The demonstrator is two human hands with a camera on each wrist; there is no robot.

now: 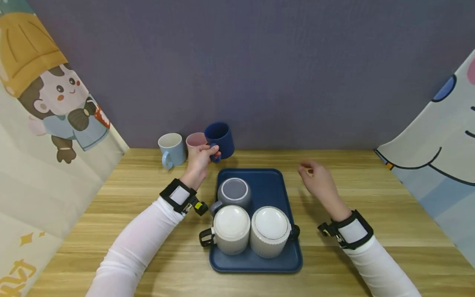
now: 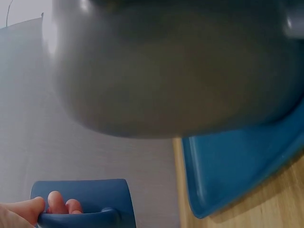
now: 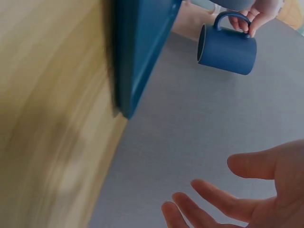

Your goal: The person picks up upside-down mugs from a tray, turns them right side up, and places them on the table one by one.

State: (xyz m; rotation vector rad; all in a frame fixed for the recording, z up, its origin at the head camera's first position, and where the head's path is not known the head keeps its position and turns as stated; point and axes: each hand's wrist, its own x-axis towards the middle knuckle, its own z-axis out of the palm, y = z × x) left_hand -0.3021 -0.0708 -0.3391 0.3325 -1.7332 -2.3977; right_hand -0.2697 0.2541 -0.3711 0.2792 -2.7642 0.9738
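My left hand [image 1: 199,161] grips the handle of a dark blue mug [image 1: 224,142], which is upright with its mouth up behind the tray. Fingers curl through that handle in the left wrist view, where the blue mug [image 2: 116,199] appears at the bottom. Beside it stand a pink mug [image 1: 195,139], partly hidden by the hand, and a light blue mug [image 1: 174,149]. To the right of the tray, my right hand [image 1: 318,178] hovers with loosely bent fingers and holds nothing. The right wrist view shows that hand [image 3: 266,199] with thumb and fingers apart.
A dark blue tray [image 1: 265,175] carries an upside-down grey mug [image 1: 234,192] and two upside-down white ribbed mugs, one left [image 1: 231,227] and one right [image 1: 271,231], with black handles jutting over its sides. A grey-purple wall [image 1: 259,74] rises behind the wooden table [image 1: 148,231].
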